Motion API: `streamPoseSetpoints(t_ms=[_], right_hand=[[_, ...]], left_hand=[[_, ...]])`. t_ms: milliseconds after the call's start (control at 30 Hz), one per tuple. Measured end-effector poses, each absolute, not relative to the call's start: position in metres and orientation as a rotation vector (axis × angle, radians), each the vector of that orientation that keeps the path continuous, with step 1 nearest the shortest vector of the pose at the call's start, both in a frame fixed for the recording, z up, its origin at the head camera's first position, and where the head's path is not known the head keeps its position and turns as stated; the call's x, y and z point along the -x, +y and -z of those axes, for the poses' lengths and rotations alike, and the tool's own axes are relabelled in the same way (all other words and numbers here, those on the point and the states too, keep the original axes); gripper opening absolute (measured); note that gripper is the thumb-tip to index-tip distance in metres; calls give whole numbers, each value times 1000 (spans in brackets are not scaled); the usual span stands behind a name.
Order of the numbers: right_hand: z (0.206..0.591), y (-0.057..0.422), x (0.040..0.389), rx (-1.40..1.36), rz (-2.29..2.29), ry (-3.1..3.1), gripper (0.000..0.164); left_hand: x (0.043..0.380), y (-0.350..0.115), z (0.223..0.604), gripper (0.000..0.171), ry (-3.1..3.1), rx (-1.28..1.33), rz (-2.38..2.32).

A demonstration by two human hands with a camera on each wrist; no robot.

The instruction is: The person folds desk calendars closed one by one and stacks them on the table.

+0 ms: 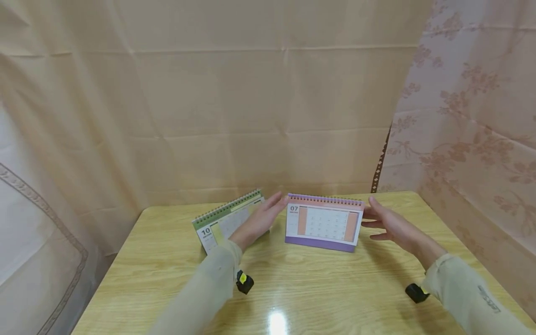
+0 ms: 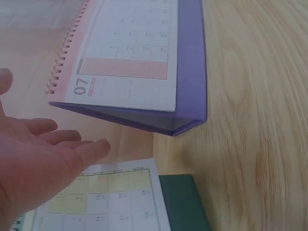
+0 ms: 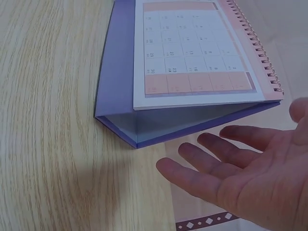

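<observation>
A purple desk calendar point(image 1: 324, 224) showing 07 stands upright on the table between both hands. To its left my left hand point(image 1: 261, 218) is held with fingers extended, close to the calendar's left edge; the left wrist view shows a gap between the fingers and the purple calendar point(image 2: 130, 48). Behind that hand, partly hidden by it, a green desk calendar point(image 1: 228, 221) showing 10 stands at an angle. My right hand point(image 1: 393, 228) is near the purple calendar's right edge. In the right wrist view its fingers point(image 3: 192, 180) are spread, apart from the calendar's open side.
The wooden table point(image 1: 301, 288) has its back edge against a beige curtain point(image 1: 268, 116). A flowered pink curtain point(image 1: 481, 116) hangs along the right side, and a white cloth point(image 1: 37, 242) hangs at the left. Small black wrist devices point(image 1: 244, 282) are on both sleeves.
</observation>
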State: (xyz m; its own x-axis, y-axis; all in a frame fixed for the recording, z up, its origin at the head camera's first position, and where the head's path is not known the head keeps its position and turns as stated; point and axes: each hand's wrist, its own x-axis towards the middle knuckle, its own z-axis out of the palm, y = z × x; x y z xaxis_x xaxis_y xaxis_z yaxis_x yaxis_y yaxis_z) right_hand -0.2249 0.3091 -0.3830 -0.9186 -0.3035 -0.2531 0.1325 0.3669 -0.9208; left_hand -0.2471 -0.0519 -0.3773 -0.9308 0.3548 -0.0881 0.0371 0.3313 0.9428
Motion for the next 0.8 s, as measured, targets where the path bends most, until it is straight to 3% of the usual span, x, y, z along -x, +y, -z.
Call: streamPoseSetpoints(t_ms=[133,367,800], right_hand=[[383,307,226,143,1528,2281,89],[384,305,225,105,1480,2298,88],[377,298,229,41,1431,2310,91]], left_hand=[[254,-45,378,91,2247,-306,-1686],[259,-34,379,75,2169,-307,-1715],[261,-28,385,81,2202,-166,-1687]])
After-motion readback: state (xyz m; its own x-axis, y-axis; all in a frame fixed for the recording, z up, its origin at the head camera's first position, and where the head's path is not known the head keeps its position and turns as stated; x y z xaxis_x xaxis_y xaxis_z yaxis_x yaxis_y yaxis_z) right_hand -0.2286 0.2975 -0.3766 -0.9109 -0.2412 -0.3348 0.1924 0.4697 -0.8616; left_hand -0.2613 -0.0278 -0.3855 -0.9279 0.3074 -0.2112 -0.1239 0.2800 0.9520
